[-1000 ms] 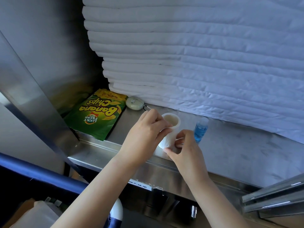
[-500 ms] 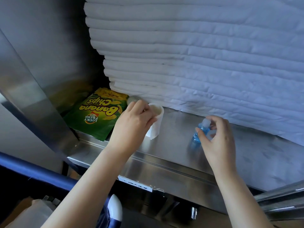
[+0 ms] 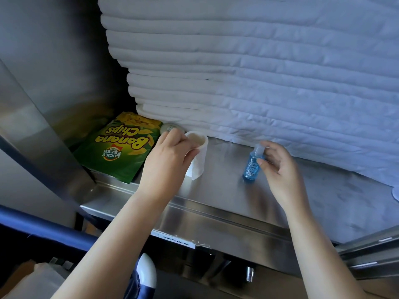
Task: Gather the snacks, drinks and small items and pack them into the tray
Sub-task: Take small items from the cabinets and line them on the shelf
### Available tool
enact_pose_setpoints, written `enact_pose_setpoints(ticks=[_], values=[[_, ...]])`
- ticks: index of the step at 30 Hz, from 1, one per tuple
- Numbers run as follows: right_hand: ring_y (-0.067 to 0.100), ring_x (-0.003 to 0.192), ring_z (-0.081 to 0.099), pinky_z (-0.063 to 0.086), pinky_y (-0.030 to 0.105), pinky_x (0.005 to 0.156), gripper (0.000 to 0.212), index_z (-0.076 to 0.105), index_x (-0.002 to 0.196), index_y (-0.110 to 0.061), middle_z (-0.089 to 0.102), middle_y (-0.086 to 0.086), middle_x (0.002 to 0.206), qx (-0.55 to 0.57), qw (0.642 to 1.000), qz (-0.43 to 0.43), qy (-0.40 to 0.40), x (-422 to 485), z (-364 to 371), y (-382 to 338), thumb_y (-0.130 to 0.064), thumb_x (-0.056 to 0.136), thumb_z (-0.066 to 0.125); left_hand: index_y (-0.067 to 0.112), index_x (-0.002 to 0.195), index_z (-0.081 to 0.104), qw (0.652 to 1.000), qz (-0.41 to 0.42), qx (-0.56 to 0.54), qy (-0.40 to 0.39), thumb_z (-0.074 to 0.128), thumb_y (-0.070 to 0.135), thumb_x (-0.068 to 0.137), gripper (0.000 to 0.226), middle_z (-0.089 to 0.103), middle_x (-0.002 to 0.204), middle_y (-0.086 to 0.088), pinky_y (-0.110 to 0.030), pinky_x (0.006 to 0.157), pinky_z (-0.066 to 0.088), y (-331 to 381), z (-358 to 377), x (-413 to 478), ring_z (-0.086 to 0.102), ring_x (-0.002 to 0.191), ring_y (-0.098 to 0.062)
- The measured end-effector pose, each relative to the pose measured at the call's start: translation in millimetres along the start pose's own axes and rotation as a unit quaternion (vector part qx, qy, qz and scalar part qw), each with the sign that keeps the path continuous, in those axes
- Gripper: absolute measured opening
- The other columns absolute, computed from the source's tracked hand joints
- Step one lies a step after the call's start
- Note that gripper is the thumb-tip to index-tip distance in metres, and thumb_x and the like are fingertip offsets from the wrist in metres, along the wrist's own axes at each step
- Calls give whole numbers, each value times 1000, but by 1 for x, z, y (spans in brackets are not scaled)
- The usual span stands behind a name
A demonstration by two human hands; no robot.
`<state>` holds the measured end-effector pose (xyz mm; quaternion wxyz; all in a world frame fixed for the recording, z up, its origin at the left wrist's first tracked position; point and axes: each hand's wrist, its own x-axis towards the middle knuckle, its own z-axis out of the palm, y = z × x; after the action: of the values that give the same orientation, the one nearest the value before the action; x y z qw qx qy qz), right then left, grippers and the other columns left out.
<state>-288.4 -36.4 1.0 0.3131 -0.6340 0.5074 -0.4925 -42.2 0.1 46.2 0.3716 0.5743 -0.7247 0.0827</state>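
On a steel shelf (image 3: 226, 203), my left hand (image 3: 166, 162) grips a small white paper-wrapped cup (image 3: 197, 158) by its rim, and the cup stands on the shelf. To its right, my right hand (image 3: 279, 171) pinches a small blue bottle (image 3: 250, 167) between thumb and fingers, near its clear cap. The bottle stands upright. At the far left of the shelf a green Banana Chips bag (image 3: 116, 149) lies flat. A small round pale-green item (image 3: 169, 127) sits behind my left hand, partly hidden. No tray is in view.
A tall stack of folded white linens (image 3: 259, 78) fills the back of the shelf. A slanted metal panel (image 3: 32, 126) bounds the left side. Metal rails (image 3: 371, 253) stick out at the lower right, and a dark blue bar (image 3: 43, 227) crosses the lower left.
My right hand let go of the white cup and moved right onto the blue bottle. My left hand carried the cup left and back, toward the chips bag.
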Motion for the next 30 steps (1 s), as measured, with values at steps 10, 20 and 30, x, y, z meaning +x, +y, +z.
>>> enact_pose_setpoints(ticks=[10,20,30], values=[[-4,100,60,45,10,78,50,54,109,-43,63,-27,107,-50,999,-9,5,-1,4,-3,-1,84,63,0,81,68,1000,-7,-14,1,68,11,85,12,53,81,-12,-37,58,46,2,-1,0,53,79,-32],[-5,84,60,42,9,63,42,48,99,-41,62,-29,100,-113,993,-35,28,-6,13,-5,-15,78,73,-1,79,66,1000,-6,-13,3,68,11,85,13,54,82,-13,-37,59,46,3,-1,-1,53,79,-33],[-8,79,53,37,6,62,52,46,118,-41,54,-23,103,-203,979,-36,-10,-18,19,7,-25,77,73,0,82,67,1000,-11,-13,7,67,12,86,13,53,83,-12,-38,61,46,4,2,-2,53,81,-32]])
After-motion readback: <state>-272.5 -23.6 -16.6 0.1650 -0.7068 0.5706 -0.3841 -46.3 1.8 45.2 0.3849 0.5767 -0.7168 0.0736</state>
